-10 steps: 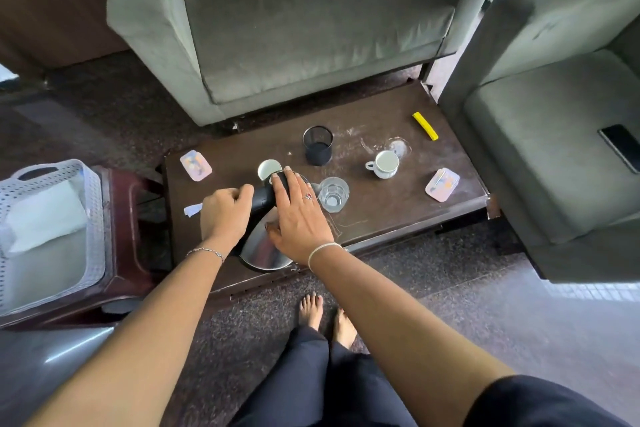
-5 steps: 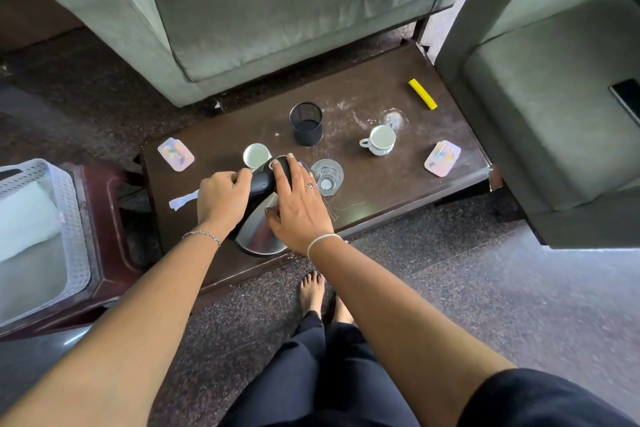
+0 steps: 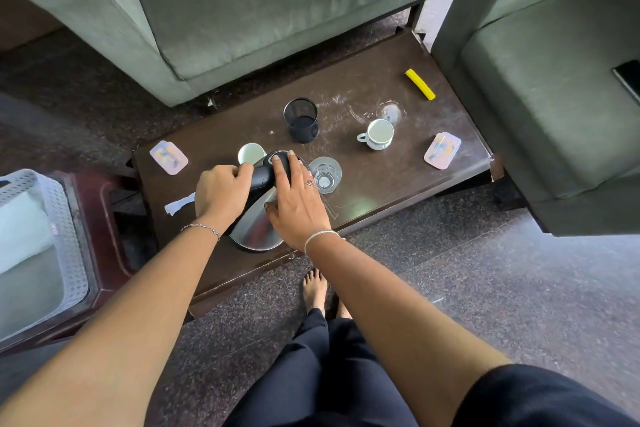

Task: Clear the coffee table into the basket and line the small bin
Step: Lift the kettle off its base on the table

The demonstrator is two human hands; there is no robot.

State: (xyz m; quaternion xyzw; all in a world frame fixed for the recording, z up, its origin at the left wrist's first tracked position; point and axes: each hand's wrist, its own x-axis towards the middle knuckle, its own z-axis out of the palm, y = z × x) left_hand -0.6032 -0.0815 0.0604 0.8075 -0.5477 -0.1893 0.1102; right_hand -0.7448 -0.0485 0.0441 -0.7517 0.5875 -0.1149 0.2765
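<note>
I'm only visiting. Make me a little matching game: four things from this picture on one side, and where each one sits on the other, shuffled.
Things:
1 kettle
2 yellow bar
3 phone
4 white basket

Places:
A on the red stool
B far right corner of the table
C under the left hand and right hand
D on the armchair seat at right

Pairs: 1-C, 2-B, 3-D, 4-A

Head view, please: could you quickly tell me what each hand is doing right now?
Left hand: grips the kettle by its black handle.
Right hand: open, straight fingers resting on the kettle's top.
</note>
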